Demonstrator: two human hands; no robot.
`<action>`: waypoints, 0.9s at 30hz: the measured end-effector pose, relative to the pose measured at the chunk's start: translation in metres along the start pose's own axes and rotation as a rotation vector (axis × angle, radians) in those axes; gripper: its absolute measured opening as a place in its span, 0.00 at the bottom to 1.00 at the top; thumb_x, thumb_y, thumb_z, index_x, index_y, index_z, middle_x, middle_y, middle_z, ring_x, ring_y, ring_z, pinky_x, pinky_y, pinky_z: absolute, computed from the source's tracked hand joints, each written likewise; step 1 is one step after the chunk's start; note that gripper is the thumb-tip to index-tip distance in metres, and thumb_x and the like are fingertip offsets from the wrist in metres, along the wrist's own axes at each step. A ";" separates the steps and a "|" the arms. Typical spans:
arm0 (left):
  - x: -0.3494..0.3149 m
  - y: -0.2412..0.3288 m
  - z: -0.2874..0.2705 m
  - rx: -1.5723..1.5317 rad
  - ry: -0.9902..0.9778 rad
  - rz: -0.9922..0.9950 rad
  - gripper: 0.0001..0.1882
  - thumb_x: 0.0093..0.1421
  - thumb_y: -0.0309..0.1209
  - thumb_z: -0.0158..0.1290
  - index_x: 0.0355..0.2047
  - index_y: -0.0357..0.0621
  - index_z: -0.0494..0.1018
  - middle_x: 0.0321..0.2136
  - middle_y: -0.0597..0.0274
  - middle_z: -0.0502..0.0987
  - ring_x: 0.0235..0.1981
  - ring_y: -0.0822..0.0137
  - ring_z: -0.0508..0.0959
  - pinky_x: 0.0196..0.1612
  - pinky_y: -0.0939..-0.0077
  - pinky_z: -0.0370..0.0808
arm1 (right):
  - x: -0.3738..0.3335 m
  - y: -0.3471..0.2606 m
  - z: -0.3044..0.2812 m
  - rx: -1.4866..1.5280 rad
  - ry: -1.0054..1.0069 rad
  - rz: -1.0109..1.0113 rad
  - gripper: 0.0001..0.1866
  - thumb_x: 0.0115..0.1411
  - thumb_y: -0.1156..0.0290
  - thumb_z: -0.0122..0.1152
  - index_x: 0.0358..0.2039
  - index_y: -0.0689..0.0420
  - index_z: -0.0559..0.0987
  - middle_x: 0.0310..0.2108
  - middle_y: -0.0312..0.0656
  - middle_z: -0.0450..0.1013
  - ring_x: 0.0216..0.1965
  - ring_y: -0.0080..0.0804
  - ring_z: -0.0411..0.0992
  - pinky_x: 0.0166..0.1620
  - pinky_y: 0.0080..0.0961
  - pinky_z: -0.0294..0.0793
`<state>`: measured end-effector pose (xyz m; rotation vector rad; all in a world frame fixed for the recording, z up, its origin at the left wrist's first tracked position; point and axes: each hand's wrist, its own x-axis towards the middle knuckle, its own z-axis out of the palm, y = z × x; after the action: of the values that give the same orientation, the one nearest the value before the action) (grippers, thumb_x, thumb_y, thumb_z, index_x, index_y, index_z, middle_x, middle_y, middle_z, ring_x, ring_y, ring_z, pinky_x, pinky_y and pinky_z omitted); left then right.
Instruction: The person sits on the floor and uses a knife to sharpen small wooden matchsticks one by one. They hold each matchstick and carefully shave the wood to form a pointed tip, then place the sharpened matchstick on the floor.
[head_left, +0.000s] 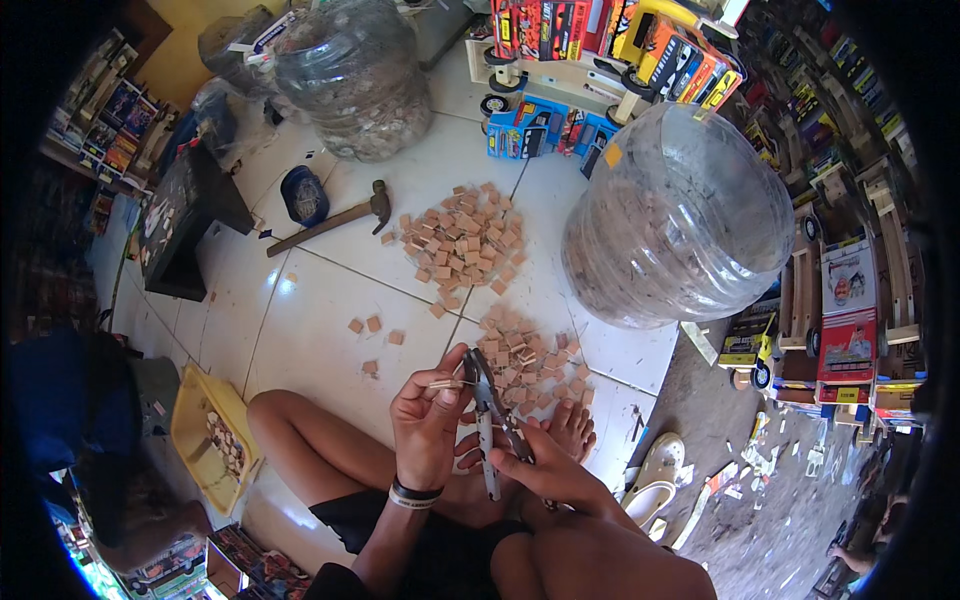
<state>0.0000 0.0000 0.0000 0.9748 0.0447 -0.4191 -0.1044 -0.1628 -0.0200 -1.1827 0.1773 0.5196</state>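
Observation:
My left hand (425, 420) pinches small wooden squares (447, 384), seen edge-on, between thumb and fingers. In my right hand (550, 465) is a pair of pliers (484, 415), its handles pointing down toward my lap. The plier jaws are up beside the wooden pieces at my left fingertips, where a thin wire or nail seems to stick out. Whether the jaws grip it, I cannot tell. Beyond my hands, a loose pile of small brown wooden squares (465, 242) covers the white tiles. A second pile (525, 355) lies nearer, by my foot.
A hammer (335, 222) lies beside a blue tub of nails (304, 196), near a black stool (185, 220). A yellow tray (248, 440) holds small pieces at left. Large clear plastic containers (680, 220) (355, 80) and toy trucks (540, 125) stand around. Sandals (655, 475) lie right.

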 end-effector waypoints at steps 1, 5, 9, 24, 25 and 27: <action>0.001 -0.002 -0.001 -0.012 0.005 -0.009 0.09 0.71 0.28 0.57 0.49 0.42 0.74 0.69 0.45 0.68 0.57 0.58 0.81 0.54 0.71 0.83 | -0.001 -0.004 -0.001 -0.042 0.028 0.007 0.33 0.72 0.52 0.63 0.68 0.60 0.68 0.52 0.46 0.77 0.54 0.31 0.73 0.58 0.31 0.70; 0.004 -0.010 0.000 -0.028 0.035 -0.004 0.08 0.71 0.26 0.56 0.49 0.41 0.74 0.68 0.45 0.68 0.55 0.58 0.82 0.47 0.70 0.87 | -0.005 -0.015 0.002 -0.054 0.099 0.043 0.32 0.71 0.50 0.63 0.63 0.63 0.72 0.47 0.45 0.78 0.49 0.31 0.74 0.54 0.30 0.72; 0.003 -0.010 -0.001 -0.013 0.033 -0.023 0.09 0.71 0.27 0.57 0.49 0.42 0.74 0.68 0.45 0.68 0.55 0.58 0.82 0.46 0.70 0.88 | -0.005 -0.020 0.002 -0.029 0.094 0.091 0.33 0.71 0.48 0.64 0.61 0.65 0.73 0.46 0.45 0.79 0.49 0.30 0.75 0.53 0.29 0.73; 0.004 -0.025 -0.036 -0.078 0.039 0.010 0.09 0.70 0.22 0.56 0.50 0.40 0.76 0.64 0.46 0.73 0.63 0.60 0.77 0.65 0.59 0.77 | 0.022 0.009 0.017 -0.071 0.123 0.198 0.28 0.69 0.46 0.64 0.46 0.64 0.77 0.31 0.43 0.80 0.32 0.38 0.79 0.42 0.38 0.77; 0.005 -0.026 -0.044 -0.078 0.043 0.010 0.09 0.70 0.22 0.56 0.50 0.40 0.76 0.64 0.46 0.73 0.63 0.60 0.76 0.65 0.59 0.77 | 0.028 0.013 0.017 -0.186 0.159 0.193 0.26 0.69 0.48 0.64 0.45 0.64 0.77 0.29 0.45 0.80 0.30 0.43 0.79 0.40 0.41 0.77; 0.003 -0.026 -0.060 -0.073 0.051 0.016 0.10 0.70 0.23 0.57 0.50 0.41 0.76 0.64 0.46 0.73 0.64 0.59 0.76 0.66 0.58 0.77 | 0.035 0.021 0.016 -0.440 0.228 0.099 0.24 0.70 0.52 0.63 0.47 0.63 0.76 0.30 0.49 0.80 0.30 0.48 0.80 0.39 0.44 0.77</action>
<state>0.0018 0.0347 -0.0550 0.9132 0.0975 -0.3755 -0.0864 -0.1324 -0.0458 -1.6711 0.3299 0.5245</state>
